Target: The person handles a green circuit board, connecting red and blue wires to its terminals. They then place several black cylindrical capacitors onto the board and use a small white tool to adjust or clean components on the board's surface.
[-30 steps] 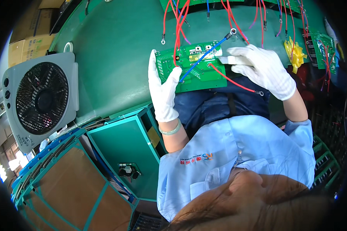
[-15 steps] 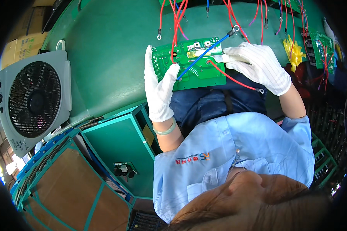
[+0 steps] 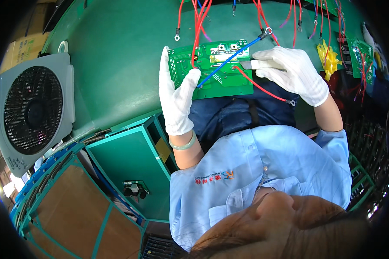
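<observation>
**Gloved hands on green board at tabletop edge**

Left hand (image 3: 176,97), white glove, grip closed on the board (image 3: 212,69): thumb lies over the board's lower left face, fingers run up along its left edge. Right hand (image 3: 291,73), also gloved, pinches a small flat grey tool (image 3: 246,64) whose tip touches the board's right side; most of the tool is hidden in the glove, kind unclear. Board sits at the near edge of the green tabletop (image 3: 116,56), partly over the person's lap. Blue wire (image 3: 229,58) crosses the board diagonally; red wire (image 3: 263,88) trails off its right edge to a ring terminal. More red wires hang in from the top, their upper ends cut off. Second board (image 3: 358,54) far right, blurred at the rim. Grey fan (image 3: 32,110) left, partly off the tabletop. Yellow piece (image 3: 328,58) near right, hard to make out.
</observation>
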The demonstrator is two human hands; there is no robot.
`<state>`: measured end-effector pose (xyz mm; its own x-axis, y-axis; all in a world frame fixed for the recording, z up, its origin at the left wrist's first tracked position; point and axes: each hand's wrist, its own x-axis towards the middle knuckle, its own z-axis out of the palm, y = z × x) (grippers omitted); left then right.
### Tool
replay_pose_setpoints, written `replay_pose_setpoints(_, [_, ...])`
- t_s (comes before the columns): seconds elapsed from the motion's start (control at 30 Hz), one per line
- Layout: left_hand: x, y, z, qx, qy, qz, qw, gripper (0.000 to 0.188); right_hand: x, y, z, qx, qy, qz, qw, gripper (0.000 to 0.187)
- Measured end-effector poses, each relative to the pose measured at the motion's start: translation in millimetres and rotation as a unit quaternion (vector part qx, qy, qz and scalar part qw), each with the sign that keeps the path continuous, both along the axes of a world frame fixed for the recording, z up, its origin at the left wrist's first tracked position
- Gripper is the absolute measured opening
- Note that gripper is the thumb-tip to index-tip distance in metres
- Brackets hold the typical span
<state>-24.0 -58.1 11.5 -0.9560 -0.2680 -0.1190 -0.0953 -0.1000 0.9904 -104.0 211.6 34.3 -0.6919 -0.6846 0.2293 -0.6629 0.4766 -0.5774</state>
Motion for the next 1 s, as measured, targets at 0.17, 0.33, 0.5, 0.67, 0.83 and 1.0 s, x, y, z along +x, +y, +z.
replay_pose_setpoints(0.17, [1, -2, -5, 0.03, 0.007, -0.005, 1.0, 0.079, 1, 0, 1, 0.033, -0.018, 0.004, 0.999, 0.028])
replay_pose_setpoints(0.33, [1, -4, 1, 0.037, 0.007, -0.024, 0.999, 0.078, 2, -3, -1, 0.036, -0.023, -0.007, 0.999, 0.028])
replay_pose_setpoints(0.5, [0, -1, 2, 0.058, 0.01, -0.03, 0.998, 0.077, 0, -8, -7, 0.023, 0.008, -0.021, 0.999, 0.025])
replay_pose_setpoints(0.67, [0, 2, 5, 0.061, -0.004, -0.004, 0.998, 0.076, 1, -6, -1, -0.004, -0.048, -0.019, 0.999, 0.024])
replay_pose_setpoints(0.83, [0, 1, 3, 0.057, -0.007, -0.006, 0.998, 0.077, 8, -1, 9, 0.04, -0.034, -0.011, 0.999, 0.024])
replay_pose_setpoints(1.0, [0, 3, -1, 0.069, 0.017, 0.002, 0.997, 0.076, 10, -1, 6, 0.06, -0.02, -0.021, 0.998, 0.026])
